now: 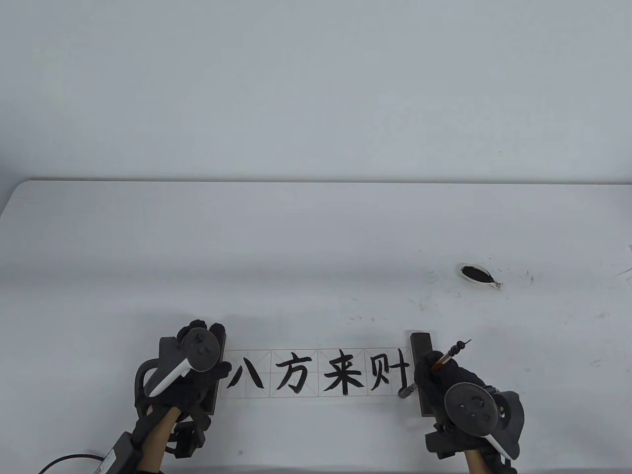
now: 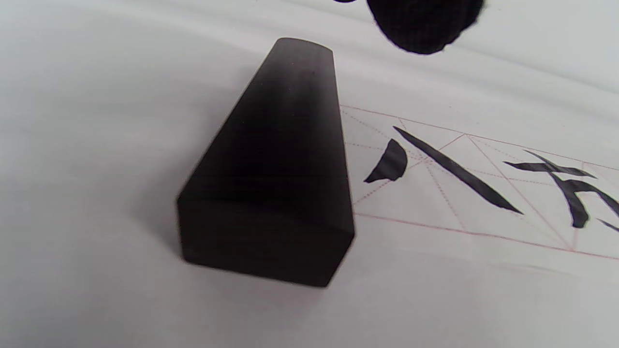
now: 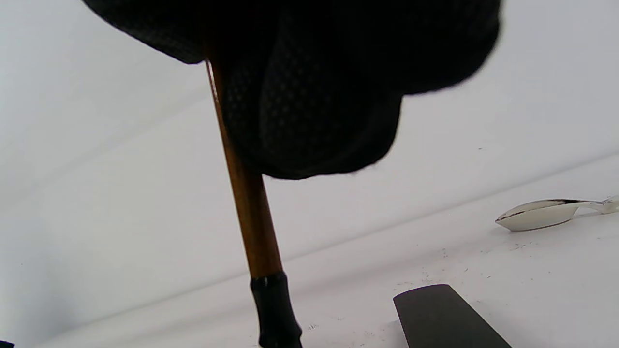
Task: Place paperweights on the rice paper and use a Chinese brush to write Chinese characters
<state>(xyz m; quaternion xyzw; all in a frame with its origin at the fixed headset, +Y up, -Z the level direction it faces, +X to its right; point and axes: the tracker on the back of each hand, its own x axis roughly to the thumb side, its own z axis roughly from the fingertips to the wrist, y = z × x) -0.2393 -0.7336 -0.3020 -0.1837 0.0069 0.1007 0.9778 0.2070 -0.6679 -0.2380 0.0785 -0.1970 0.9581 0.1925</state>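
Rice paper [image 1: 316,374] lies flat near the front edge of the table [image 1: 316,237], a long strip running left to right. Seen from above, four black characters fill its boxes. A dark paperweight [image 1: 217,395] sits on its left end, mostly under the left hand [image 1: 190,368]. Another paperweight [image 1: 421,348] sits on the right end, and both blocks lie across the strip. The right hand [image 1: 444,390] is just beside that block, with its fingers curled around the brush [image 1: 447,356]. The brush tip seems to be down by the last character, right at the paper's right end. I think the writing is almost done, because no empty box shows. An ink dish [image 1: 478,274] sits further back on the right, well apart, with open table all the way to it.

From the left wrist, the left block [image 2: 271,164] stands on the paper's edge. One fingertip [image 2: 425,24] pokes in at the top. I cannot tell if this hand presses the block or only hovers.

From the right wrist, gloved fingers [image 3: 309,96] wrap the brown brush handle [image 3: 246,193], which stands nearly straight up. The right block [image 3: 445,319] is close on one side.
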